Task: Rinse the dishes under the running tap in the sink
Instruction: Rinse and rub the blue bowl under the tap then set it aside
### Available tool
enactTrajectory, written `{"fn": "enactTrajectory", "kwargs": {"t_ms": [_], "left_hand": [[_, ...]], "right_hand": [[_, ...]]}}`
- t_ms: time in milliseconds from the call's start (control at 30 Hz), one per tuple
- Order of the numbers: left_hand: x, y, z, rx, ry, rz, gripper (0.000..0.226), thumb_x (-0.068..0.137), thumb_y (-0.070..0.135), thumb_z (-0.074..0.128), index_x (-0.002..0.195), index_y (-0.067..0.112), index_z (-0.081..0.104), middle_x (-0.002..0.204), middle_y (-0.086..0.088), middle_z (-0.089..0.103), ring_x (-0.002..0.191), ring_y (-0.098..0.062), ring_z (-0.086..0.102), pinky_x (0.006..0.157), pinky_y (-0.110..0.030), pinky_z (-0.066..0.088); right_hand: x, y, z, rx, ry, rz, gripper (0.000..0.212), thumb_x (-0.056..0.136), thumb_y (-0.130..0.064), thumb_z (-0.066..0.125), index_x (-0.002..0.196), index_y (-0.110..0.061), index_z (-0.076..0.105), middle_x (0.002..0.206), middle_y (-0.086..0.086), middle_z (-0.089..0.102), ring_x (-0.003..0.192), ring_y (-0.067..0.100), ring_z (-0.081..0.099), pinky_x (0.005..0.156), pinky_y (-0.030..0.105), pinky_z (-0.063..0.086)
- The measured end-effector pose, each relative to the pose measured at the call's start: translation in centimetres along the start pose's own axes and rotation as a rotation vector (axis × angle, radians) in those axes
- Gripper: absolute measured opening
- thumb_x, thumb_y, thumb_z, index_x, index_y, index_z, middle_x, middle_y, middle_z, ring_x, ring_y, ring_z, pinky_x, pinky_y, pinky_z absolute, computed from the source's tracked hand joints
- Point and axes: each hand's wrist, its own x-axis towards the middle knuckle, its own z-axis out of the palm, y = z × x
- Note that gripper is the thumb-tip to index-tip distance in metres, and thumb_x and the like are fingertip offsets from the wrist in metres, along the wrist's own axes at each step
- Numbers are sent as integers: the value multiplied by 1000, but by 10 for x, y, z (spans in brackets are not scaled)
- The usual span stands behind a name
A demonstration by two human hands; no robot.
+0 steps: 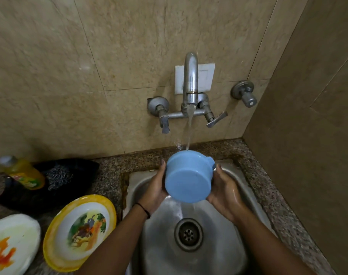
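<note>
Speckled granite table (113, 171) with a steel sink (246, 187) sunk into it.
Left of the sink, a yellow-rimmed plate (80, 231) lies beside a white plate (10, 243) with orange print. Behind them a black cloth (78, 167) is spread against the wall, carrying a steel scrubber (58, 178) and a tilted yellow bottle (24, 173).

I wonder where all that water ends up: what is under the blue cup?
Under the blue cup, held by the left hand and right hand, water spills into the steel sink, near its round drain. The cup and hands cover the sink's far part.
</note>
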Motion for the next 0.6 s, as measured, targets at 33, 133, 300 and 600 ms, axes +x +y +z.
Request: {"fn": "enactTrajectory", "kwargs": {"t_ms": [33, 133, 300, 600], "left_hand": [[-1, -4, 0, -31, 4, 1, 66, 87, 63, 35, 127, 16, 60, 105, -19, 71, 92, -28, 69, 78, -41, 57], [-6, -6, -1, -130, -18, -15, 69, 86, 63, 38, 133, 17, 55, 117, -20, 68, 101, -29, 67, 80, -42, 57], [-11, -2, -18, -5, -70, -280, 69, 89, 72, 32, 126, 20, 58, 119, -18, 68, 109, -38, 64, 79, -57, 54], [-10, -7, 12, 110, 162, -59, 36, 95, 22, 47, 130, 23, 51, 121, -9, 64, 112, -27, 60, 87, -52, 53]], "right_hand": [[2, 3, -1, 32, 23, 8, 53, 94, -47, 42, 131, -10, 54, 113, 17, 68, 102, 33, 65, 82, 46, 56], [12, 11, -5, 99, 74, 34, 65, 90, -58, 41, 131, -9, 53, 121, 27, 60, 113, 41, 56, 106, 58, 35], [20, 5, 2, -167, 79, 24, 66, 90, -60, 38, 89, -1, 67, 107, 24, 67, 95, 35, 66, 86, 45, 52], [61, -76, 49, -758, 390, -606, 42, 92, -36, 56, 126, -14, 47, 113, 0, 62, 101, 15, 60, 79, 30, 49]]}}
